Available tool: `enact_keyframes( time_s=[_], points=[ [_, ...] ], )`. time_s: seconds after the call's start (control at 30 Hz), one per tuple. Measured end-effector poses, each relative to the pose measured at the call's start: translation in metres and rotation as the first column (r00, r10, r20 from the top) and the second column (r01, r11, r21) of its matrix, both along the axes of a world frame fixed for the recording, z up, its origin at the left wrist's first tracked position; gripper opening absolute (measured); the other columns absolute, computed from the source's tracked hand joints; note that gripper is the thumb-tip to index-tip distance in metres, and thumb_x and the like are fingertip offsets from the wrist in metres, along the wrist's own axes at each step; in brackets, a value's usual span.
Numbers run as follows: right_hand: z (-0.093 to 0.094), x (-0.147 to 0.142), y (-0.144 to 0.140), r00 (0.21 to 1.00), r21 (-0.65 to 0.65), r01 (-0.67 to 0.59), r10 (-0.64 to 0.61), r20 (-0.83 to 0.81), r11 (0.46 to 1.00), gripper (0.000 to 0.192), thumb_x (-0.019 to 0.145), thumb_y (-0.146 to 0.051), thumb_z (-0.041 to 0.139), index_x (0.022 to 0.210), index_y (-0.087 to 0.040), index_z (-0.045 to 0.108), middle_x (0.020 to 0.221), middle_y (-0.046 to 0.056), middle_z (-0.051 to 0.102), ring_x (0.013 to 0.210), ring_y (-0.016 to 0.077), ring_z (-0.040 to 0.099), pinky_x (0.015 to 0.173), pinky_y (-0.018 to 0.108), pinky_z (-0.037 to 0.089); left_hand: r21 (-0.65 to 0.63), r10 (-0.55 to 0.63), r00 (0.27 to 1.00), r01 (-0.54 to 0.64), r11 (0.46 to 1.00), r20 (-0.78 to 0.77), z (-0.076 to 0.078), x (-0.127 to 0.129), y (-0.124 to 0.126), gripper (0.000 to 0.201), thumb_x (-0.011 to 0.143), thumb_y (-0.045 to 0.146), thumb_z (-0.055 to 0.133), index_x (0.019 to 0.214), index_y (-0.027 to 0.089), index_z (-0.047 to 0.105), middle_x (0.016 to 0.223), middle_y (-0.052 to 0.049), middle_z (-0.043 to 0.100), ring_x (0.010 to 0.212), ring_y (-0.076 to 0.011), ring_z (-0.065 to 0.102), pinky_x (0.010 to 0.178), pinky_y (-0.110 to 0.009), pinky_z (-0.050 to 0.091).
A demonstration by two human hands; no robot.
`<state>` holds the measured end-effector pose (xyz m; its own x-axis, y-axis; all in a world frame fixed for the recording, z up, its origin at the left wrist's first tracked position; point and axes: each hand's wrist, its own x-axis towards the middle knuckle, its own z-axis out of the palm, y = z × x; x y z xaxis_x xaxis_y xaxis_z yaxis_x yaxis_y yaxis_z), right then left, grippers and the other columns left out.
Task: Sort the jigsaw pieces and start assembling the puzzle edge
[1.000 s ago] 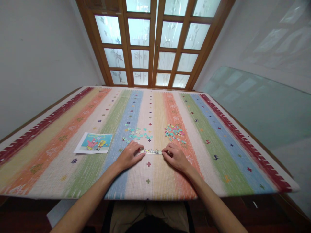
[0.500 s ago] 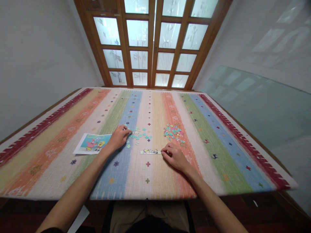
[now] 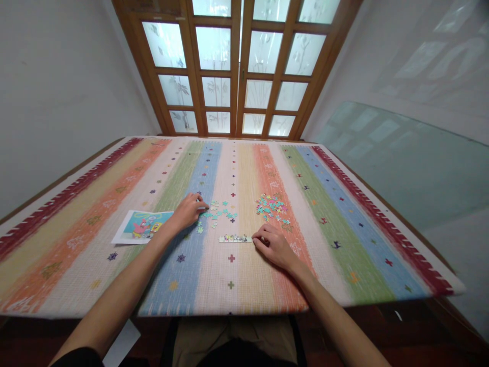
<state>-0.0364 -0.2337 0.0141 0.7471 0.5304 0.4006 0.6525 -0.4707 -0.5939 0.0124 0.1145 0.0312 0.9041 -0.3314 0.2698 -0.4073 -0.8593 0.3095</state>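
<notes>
Teal puzzle pieces (image 3: 224, 211) lie scattered on the cloth-covered table (image 3: 214, 293), just beyond the joined strip (image 3: 234, 238) that faces the middle of the near edge. Your left hand (image 3: 191, 209) is at the left side of those pieces, fingertips drawn close together; whether a piece sits between them cannot be told. Your right hand (image 3: 273, 246) is at the strip's right end, thumb and finger narrow, and too little shows to tell whether they grip it or only touch it.

You seem to be at the step of choosing a loose piece for the strip. The next move probably calls for a light pinch on one piece, with the strip kept flat and straight.

A denser mixed pile (image 3: 270, 205) lies toward the right edge from the teal ones, and a printed picture (image 3: 139, 224) toward the left edge, partly hidden by your left wrist. Coloured stripes run from near edge to far edge, maroon along both sides. Past the far edge you face wooden doors (image 3: 235, 76) with frosted panes (image 3: 213, 48), between white walls (image 3: 64, 86)
</notes>
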Motion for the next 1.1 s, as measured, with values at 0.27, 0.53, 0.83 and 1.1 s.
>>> enact_keyframes(
  time_s=[0.27, 0.53, 0.83, 1.1],
  points=[
    [0.002, 0.000, -0.001, 1.000, -0.012, -0.009, 0.009, -0.012, 1.000, 0.015, 0.091, -0.014, 0.057, 0.083, -0.019, 0.069, 0.081, 0.005, 0.064, 0.077, 0.0184, 0.059, 0.071, 0.032, 0.045, -0.145, 0.019, 0.997, -0.028, 0.989, -0.069, 0.015, -0.002, -0.002, 0.006, 0.079, 0.020, 0.064, 0.078, 0.023, 0.068, 0.083, -0.006, 0.065, 0.090, -0.0263, 0.060, 0.087, -0.041, 0.047],
    [0.001, 0.001, -0.001, 1.000, -0.022, -0.007, 0.007, -0.008, 1.000, 0.015, 0.091, -0.015, 0.058, 0.082, -0.019, 0.068, 0.082, 0.005, 0.065, 0.079, 0.0190, 0.060, 0.073, 0.033, 0.047, -0.378, 0.035, 0.983, -0.102, 0.920, -0.179, 0.025, -0.031, -0.004, 0.016, 0.086, 0.034, 0.059, 0.091, 0.021, 0.068, 0.076, -0.002, 0.067, 0.068, -0.0176, 0.060, 0.067, -0.031, 0.048],
    [0.002, 0.000, 0.000, 1.000, -0.015, -0.012, 0.012, -0.004, 1.000, 0.015, 0.091, -0.015, 0.057, 0.082, -0.020, 0.068, 0.081, 0.005, 0.064, 0.078, 0.0189, 0.060, 0.072, 0.033, 0.047, -0.440, 0.028, 0.977, -0.120, 0.890, -0.210, 0.008, -0.087, -0.035, 0.017, 0.091, 0.033, 0.058, 0.093, 0.023, 0.072, 0.076, -0.003, 0.071, 0.064, -0.0174, 0.059, 0.062, -0.032, 0.047],
    [0.003, 0.000, 0.000, 1.000, -0.009, -0.010, 0.010, -0.004, 1.000, 0.016, 0.092, -0.016, 0.056, 0.082, -0.019, 0.068, 0.081, 0.005, 0.063, 0.077, 0.0190, 0.059, 0.072, 0.033, 0.046, -0.328, 0.083, 0.995, -0.095, 0.940, -0.051, -0.005, -0.104, -0.046, 0.012, 0.094, 0.025, 0.058, 0.094, 0.021, 0.069, 0.091, -0.006, 0.069, 0.089, -0.0236, 0.062, 0.085, -0.043, 0.051]
  ],
)
